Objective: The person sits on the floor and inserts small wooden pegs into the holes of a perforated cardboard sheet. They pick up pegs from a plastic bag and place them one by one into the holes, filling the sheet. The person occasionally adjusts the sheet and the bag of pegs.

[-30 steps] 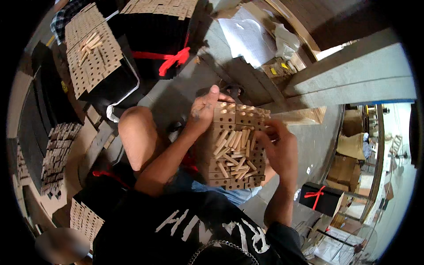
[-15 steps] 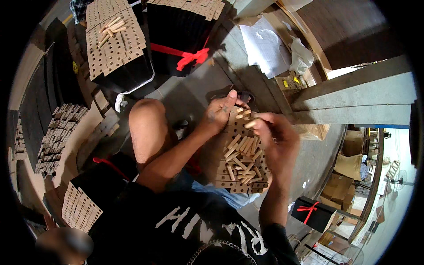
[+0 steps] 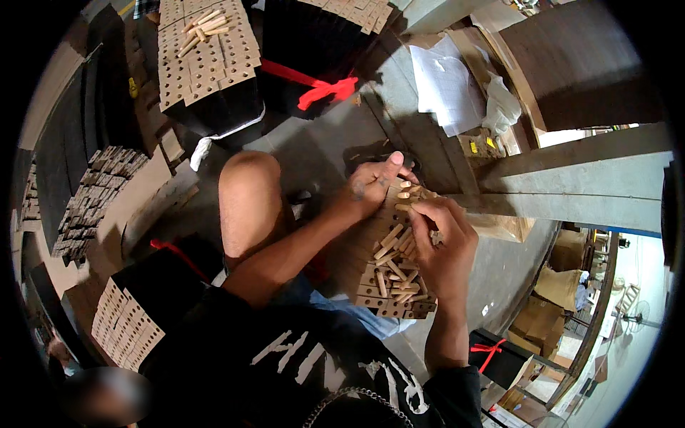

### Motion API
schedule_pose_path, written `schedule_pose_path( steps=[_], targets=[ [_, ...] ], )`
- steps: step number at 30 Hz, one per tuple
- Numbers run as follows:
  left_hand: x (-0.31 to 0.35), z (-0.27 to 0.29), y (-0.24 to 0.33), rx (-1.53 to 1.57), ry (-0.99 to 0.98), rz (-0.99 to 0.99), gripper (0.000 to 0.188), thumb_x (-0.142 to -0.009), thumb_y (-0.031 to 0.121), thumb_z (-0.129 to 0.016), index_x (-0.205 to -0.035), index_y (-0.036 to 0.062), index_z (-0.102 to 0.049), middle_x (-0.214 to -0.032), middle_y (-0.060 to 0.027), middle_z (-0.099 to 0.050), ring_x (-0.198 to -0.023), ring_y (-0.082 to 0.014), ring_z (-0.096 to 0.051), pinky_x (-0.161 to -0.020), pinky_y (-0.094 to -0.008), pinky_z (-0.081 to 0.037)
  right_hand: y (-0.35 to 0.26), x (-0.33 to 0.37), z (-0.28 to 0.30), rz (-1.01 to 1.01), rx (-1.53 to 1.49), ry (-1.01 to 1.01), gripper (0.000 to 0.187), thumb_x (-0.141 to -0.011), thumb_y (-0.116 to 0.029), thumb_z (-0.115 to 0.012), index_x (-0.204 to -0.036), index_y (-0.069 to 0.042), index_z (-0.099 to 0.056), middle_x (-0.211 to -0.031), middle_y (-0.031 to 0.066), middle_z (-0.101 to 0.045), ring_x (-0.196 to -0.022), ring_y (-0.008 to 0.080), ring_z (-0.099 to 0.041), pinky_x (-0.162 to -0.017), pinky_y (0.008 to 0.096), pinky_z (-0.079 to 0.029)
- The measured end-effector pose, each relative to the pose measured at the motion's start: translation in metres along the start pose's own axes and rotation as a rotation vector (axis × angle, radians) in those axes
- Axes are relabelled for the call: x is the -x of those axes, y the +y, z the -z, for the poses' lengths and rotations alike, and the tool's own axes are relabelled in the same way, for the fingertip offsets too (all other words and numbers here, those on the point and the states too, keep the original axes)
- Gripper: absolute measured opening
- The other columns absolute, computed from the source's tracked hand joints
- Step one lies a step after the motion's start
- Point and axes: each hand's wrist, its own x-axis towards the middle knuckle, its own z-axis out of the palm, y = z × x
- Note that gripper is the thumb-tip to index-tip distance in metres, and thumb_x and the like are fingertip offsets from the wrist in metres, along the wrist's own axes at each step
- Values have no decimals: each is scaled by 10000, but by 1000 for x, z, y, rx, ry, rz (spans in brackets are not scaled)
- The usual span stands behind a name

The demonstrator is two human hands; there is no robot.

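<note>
On my lap lies a bundle of drilled wooden strips point(image 3: 371, 294) with rows of round holes. Loose wooden dowels point(image 3: 389, 274) are heaped on its near half. Toward the far end, a few dowels point(image 3: 405, 185) stand in holes. My left hand point(image 3: 372, 187) grips the far left corner of the bundle, thumb raised and fingers curled round the far edge. Above the holes just nearer than the standing dowels, my right hand point(image 3: 448, 239) is closed in a pinch on a dowel, mostly hidden by the fingers. That hand also covers part of the heap.
Ahead at left stands a black-sided drilled bundle point(image 3: 214, 64) with loose dowels on top; beside it is another, tied with red ribbon point(image 3: 325, 91). Strips are stacked point(image 3: 100, 200) at far left. Papers point(image 3: 442, 82) and a pale beam point(image 3: 578, 175) are at right. Someone shows at lower left.
My right hand has moved left and lower over the bundle, bringing its dowel close to the holes. My left hand keeps its hold. The whole view has shifted slightly.
</note>
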Motion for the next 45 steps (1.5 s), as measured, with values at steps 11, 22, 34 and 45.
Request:
schedule_pose_path(
  steps=[11, 22, 34, 45],
  targets=[
    [-1, 0, -1, 91, -6, 70, 663, -1076, 506, -351, -959, -22, -734, -929, -99, -722, -916, -157, -654, -879, -299, -505, 11, -19, -5, 95, 114, -254, 212, -747, 20, -648, -939, -70, -662, -978, 125, -628, -847, 370, -641, -686, 451, -511],
    [3, 0, 11, 87, 12, 64, 648, -1076, 485, -365, -936, -28, -734, -902, -97, -722, -858, -161, -650, -848, -296, -508, -12, -24, 21, 573, 303, -503, 321, -751, -129, -643, -1066, -95, -694, -928, 23, -593, -937, 224, -626, -731, 333, -563],
    [1, -1, -3, 95, 32, 50, 646, -1071, 511, -382, -940, -13, -736, -893, -66, -718, -849, -132, -646, -814, -272, -508, 23, -19, 35, 208, -33, -233, 278, -814, 4, -734, -1087, -30, -690, -998, 109, -671, -860, 253, -696, -744, 338, -564],
    [2, -2, 4, 49, 27, 32, 661, -1071, 516, -374, -942, -22, -734, -883, -64, -721, -853, -134, -652, -826, -275, -507, 26, 3, -2, -1, -12, 134, 141, -819, -12, -767, -928, -43, -683, -880, 118, -705, -778, 294, -698, -688, 356, -540]
  ],
)
